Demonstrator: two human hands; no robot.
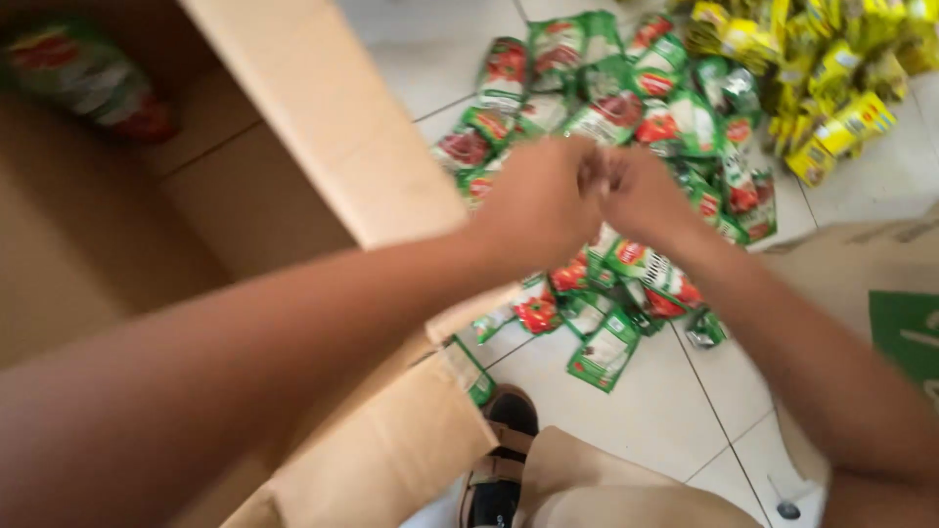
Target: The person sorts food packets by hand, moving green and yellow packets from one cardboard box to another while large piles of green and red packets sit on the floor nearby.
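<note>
While both arms reach out from the bottom corners of the view, the left hand [538, 200] and right hand [641, 196] meet knuckle to knuckle right over the heap of green and red sachets [626, 117] on the tile floor [655, 411]. Both hands look curled in, fingers bunched toward each other where they touch, but it's pretty motion-blurred, so honestly I can't tell whether they're pinching a packet between them or just closed on nothing. The fingertips themselves are hidden behind the backs of the hands.

The sachet pile spreads from about 12 o'clock of the hands down to 6 o'clock, with a few loose ones trailing off at 6, like the flat green packet [606, 354] lying by itself on the tile. At 2 o'clock, up in the corner, there's a separate bunch of yellow sachets [831, 68].

Off at 9 o'clock is a big open cardboard box [323, 117], its flap [391, 460] hanging down at 7 o'clock. One green and red packet [83, 73] already sits inside, far corner at 10 o'clock. A sandalled foot [504, 460] pokes in at 6 o'clock, and a tan sack with a green patch [880, 284] lies at 4 o'clock.
</note>
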